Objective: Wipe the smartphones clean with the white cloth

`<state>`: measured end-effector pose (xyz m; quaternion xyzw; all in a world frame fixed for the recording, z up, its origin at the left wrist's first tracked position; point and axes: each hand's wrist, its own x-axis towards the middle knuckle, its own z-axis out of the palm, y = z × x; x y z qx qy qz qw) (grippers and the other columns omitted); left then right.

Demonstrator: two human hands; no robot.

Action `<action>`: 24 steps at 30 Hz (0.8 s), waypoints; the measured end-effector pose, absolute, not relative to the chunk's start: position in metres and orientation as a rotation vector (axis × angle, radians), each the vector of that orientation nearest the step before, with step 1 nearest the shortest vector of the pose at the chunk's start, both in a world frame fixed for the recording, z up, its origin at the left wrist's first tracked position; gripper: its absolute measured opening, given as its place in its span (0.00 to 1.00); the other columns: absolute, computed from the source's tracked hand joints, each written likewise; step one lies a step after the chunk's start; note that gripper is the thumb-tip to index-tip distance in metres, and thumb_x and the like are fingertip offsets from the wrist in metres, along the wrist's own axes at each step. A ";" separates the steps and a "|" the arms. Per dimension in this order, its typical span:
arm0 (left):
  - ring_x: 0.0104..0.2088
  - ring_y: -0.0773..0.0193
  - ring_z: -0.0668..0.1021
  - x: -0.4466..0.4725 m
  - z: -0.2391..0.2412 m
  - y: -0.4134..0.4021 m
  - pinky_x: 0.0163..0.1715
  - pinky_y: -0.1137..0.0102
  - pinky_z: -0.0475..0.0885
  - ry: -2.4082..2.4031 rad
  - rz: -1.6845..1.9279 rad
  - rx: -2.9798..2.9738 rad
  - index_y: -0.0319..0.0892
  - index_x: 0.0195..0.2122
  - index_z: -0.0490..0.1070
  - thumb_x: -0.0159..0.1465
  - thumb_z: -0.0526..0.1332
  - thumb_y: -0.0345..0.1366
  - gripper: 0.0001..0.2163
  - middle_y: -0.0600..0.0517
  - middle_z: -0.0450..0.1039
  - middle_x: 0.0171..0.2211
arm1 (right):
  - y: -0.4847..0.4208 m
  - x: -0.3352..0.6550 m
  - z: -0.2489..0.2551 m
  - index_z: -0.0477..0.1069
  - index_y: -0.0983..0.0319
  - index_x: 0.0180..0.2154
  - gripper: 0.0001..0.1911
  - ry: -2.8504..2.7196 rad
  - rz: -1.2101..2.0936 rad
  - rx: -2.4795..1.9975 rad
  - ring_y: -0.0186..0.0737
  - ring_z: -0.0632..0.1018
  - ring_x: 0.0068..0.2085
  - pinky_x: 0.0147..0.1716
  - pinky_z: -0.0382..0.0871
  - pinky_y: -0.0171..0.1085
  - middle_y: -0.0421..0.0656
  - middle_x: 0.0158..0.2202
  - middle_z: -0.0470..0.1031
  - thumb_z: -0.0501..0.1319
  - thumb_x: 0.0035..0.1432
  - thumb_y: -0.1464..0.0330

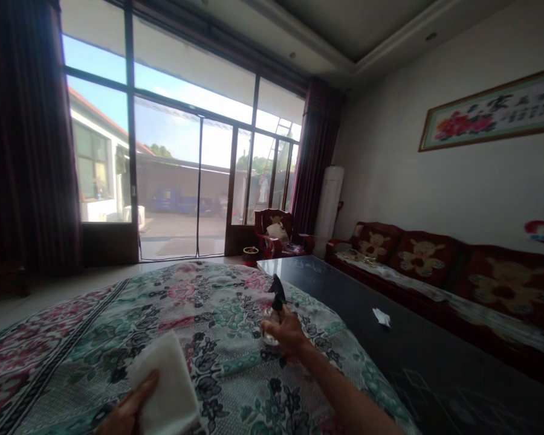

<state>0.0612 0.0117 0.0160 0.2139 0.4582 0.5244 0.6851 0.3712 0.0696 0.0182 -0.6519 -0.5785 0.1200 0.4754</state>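
My right hand (pixel 290 329) is closed around the neck of a spray bottle (pixel 278 297) with a black trigger head and a clear body. The bottle is over the patterned cloth (pixel 236 362), a floral spread in green, pink and black. At the lower left, my left hand (pixel 133 399) grips a white, soft-looking rectangular pad (pixel 174 374), its thumb lying across the top face. Whether the pad is folded cloth or a stack of tissue cannot be told. The fingers beneath it are hidden.
A dark glossy table (pixel 344 314) stands to the right, with a crumpled white paper (pixel 381 317) on it. Beyond it runs a red wooden sofa (pixel 417 260). Farther back are an armchair (pixel 272 229), a small bin (pixel 251 254) and a glazed door (pixel 199 181).
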 end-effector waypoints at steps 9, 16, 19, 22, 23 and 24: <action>0.22 0.56 0.81 0.058 0.004 0.016 0.19 0.68 0.77 1.035 1.223 0.508 0.33 0.50 0.69 0.59 0.65 0.27 0.18 0.48 0.79 0.27 | 0.026 0.346 0.036 0.73 0.62 0.42 0.20 -1.735 0.525 -1.425 0.44 0.74 0.42 0.41 0.66 0.37 0.43 0.39 0.75 0.66 0.46 0.61; 0.20 0.55 0.80 0.054 -0.015 0.025 0.15 0.68 0.75 1.042 1.230 0.590 0.33 0.47 0.69 0.59 0.65 0.31 0.15 0.47 0.79 0.25 | 0.041 0.351 0.053 0.67 0.58 0.54 0.31 -1.676 0.653 -1.263 0.47 0.72 0.51 0.51 0.65 0.43 0.46 0.51 0.72 0.67 0.47 0.58; 0.25 0.54 0.82 0.056 -0.013 0.024 0.21 0.66 0.78 1.008 1.262 0.553 0.33 0.45 0.70 0.61 0.63 0.30 0.11 0.45 0.79 0.28 | 0.053 0.353 0.051 0.64 0.56 0.57 0.36 -1.657 0.667 -1.249 0.50 0.70 0.55 0.51 0.66 0.46 0.47 0.54 0.69 0.68 0.46 0.56; 0.28 0.57 0.82 0.058 -0.008 0.024 0.30 0.63 0.80 0.924 1.306 0.506 0.34 0.42 0.71 0.63 0.60 0.27 0.06 0.44 0.80 0.30 | 0.063 0.352 0.041 0.66 0.57 0.55 0.32 -1.648 0.705 -1.232 0.50 0.73 0.49 0.45 0.70 0.46 0.48 0.49 0.72 0.64 0.51 0.53; 0.28 0.57 0.82 0.057 -0.006 0.024 0.31 0.63 0.80 0.898 1.319 0.495 0.34 0.42 0.71 0.64 0.59 0.27 0.06 0.45 0.80 0.30 | 0.065 0.351 0.038 0.66 0.58 0.55 0.32 -1.645 0.705 -1.261 0.49 0.74 0.47 0.45 0.70 0.46 0.48 0.46 0.73 0.63 0.52 0.52; 0.29 0.57 0.82 0.056 -0.003 0.026 0.32 0.63 0.80 0.862 1.327 0.493 0.34 0.42 0.71 0.64 0.59 0.28 0.06 0.45 0.80 0.30 | 0.065 0.348 0.036 0.66 0.58 0.55 0.32 -1.637 0.688 -1.268 0.48 0.75 0.46 0.45 0.70 0.46 0.47 0.46 0.74 0.63 0.52 0.51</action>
